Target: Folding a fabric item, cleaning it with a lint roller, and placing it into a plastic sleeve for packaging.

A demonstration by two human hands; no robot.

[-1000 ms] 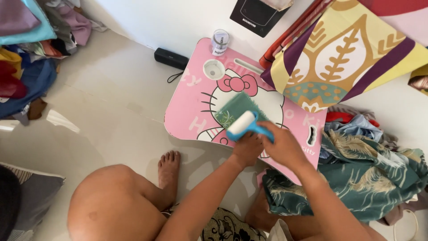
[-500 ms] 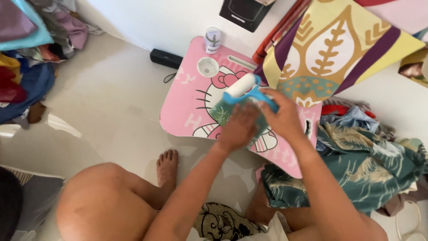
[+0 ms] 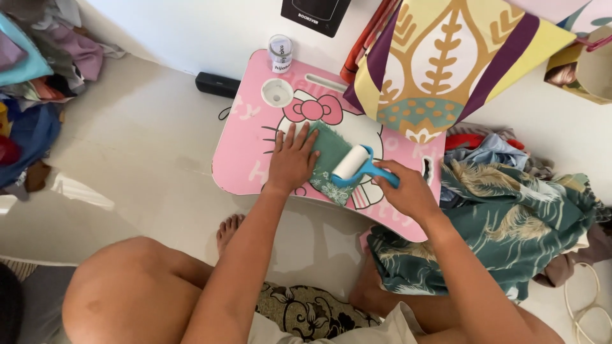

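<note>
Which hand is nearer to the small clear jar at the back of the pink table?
Left. The left hand lies flat on the green cloth, below the jar. The right hand holds the lint roller further right.

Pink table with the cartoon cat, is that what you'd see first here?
Yes, the pink table on the pale floor grabs the eye first. On it lies a small green cloth: the left hand presses it flat while the right hand holds a blue lint roller on it. A big patterned bag sits behind.
</note>
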